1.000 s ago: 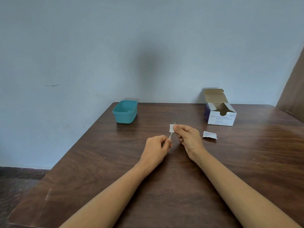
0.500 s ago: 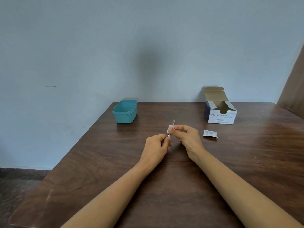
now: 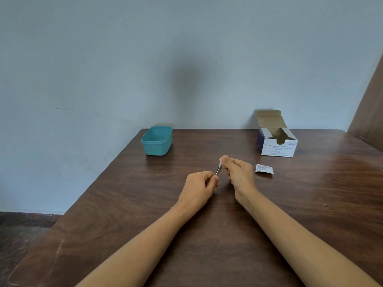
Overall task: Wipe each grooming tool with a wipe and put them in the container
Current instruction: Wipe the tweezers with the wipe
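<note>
My left hand (image 3: 199, 186) pinches the lower end of a thin metal grooming tool (image 3: 218, 170) above the middle of the table. My right hand (image 3: 238, 172) pinches a small white wipe (image 3: 221, 160) folded round the tool's upper end, so the tip is hidden. The teal plastic container (image 3: 156, 140) stands open at the table's far left corner, well away from both hands; something small and dark lies on its bottom.
An open white and purple box of alcohol swabs (image 3: 276, 145) stands at the back right. A torn white swab packet (image 3: 264, 169) lies on the brown wooden table (image 3: 310, 204) just right of my right hand. The table's left edge drops to a dark floor.
The wipe in my right hand slid down the tool and back up over its tip, which showed half a second ago. My left hand kept its hold.
</note>
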